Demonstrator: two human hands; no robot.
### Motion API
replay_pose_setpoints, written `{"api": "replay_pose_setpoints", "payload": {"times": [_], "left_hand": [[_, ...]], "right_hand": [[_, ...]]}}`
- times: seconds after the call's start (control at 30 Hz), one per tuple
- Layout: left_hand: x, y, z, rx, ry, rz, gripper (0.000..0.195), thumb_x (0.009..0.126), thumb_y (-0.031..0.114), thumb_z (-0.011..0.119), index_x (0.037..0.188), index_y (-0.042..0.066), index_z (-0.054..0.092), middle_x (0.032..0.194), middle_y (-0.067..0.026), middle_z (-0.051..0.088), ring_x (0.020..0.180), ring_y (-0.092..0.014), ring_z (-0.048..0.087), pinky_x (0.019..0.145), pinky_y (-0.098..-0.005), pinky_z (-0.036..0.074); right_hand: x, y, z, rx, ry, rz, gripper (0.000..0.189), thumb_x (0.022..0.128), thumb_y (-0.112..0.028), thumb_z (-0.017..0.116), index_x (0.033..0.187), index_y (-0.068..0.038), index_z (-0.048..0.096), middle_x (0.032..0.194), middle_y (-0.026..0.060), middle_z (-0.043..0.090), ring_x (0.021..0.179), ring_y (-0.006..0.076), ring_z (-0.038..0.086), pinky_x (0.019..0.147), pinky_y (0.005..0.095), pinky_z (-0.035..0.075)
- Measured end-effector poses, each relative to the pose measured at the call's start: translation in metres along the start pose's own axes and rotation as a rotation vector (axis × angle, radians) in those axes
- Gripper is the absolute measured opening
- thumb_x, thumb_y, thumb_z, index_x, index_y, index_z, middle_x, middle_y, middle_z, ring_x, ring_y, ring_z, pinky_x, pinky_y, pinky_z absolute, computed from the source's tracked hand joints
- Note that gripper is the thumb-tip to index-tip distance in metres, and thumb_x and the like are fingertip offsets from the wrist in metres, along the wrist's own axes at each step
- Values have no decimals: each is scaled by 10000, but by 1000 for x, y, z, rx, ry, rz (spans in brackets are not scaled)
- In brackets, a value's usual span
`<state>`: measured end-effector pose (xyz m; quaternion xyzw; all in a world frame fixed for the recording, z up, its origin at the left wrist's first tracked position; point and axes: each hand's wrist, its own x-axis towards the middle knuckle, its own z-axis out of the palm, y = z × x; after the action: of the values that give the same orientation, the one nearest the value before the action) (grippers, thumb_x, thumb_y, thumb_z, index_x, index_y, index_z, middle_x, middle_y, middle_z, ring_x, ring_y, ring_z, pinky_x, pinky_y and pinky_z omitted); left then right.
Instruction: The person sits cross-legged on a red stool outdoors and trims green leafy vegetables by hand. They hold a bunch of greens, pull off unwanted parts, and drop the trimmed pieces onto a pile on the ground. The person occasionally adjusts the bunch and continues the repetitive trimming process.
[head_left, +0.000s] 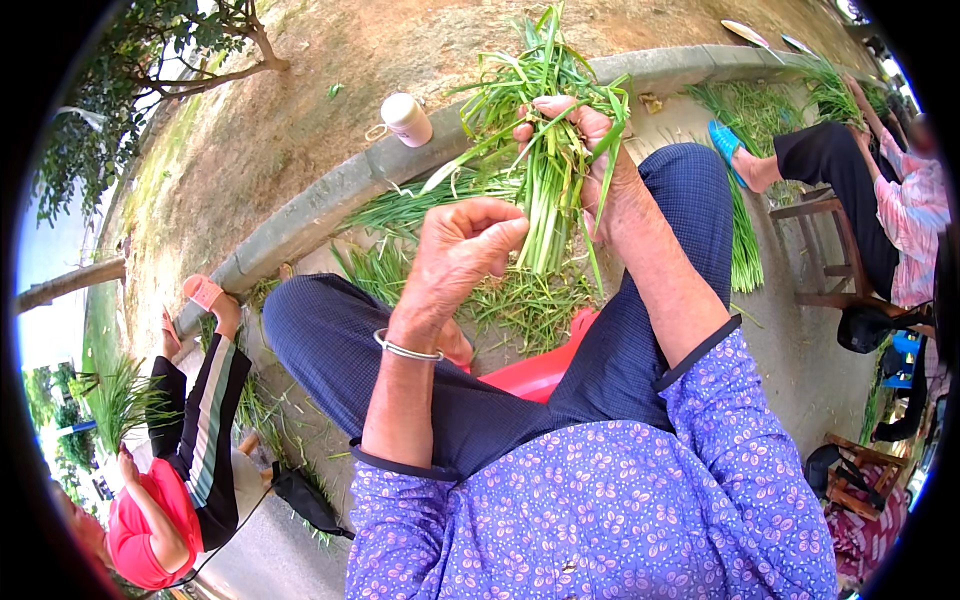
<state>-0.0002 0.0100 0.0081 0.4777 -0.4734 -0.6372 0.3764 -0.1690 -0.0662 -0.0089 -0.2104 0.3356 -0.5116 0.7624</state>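
My right hand grips a thick bunch of garlic chives above my knees. The pale stalk ends point down toward me, and the green leaves, some bent and ragged, spread out beyond the fist. My left hand, with a silver bangle on its wrist, is at the left edge of the stalks. Its thumb and forefinger are pinched together, with nothing plainly visible between them. Beneath the bunch lies a heap of loose leaf trimmings on the pavement.
More chives lie along the concrete curb, where a lidded mug stands. Red plastic shows between my legs. Seated people at left and right hold greens. A wooden stool stands at right.
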Motion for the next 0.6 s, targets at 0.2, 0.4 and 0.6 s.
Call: {"api": "replay_pose_setpoints", "payload": {"times": [0.2, 0.4, 0.6], "left_hand": [[4, -4, 4, -45, 27, 62, 158, 821, 160, 675, 841, 9, 634, 652, 18, 575, 546, -45, 495, 498, -193, 398], [2, -7, 8, 155, 48, 96, 131, 826, 137, 670, 842, 11, 635, 649, 15, 574, 558, -46, 495, 510, -188, 396], [0, 2, -1, 2, -5, 23, 121, 834, 134, 652, 849, 14, 641, 635, 9, 571, 542, -71, 498, 509, -200, 388]], "right_hand": [[2, 1, -7, -8, -58, 38, 369, 824, -311, 589, 1044, -15, 588, 850, 140, 643, 715, 201, 620, 616, 316, 541], [-12, -2, 11, -93, 29, -12, 258, 788, -301, 618, 905, -72, 603, 728, 42, 640, 600, 121, 604, 552, 243, 509], [-14, -6, 12, -136, 73, -5, 282, 776, -325, 624, 923, -86, 603, 749, 42, 644, 615, 122, 603, 550, 255, 506]]}}
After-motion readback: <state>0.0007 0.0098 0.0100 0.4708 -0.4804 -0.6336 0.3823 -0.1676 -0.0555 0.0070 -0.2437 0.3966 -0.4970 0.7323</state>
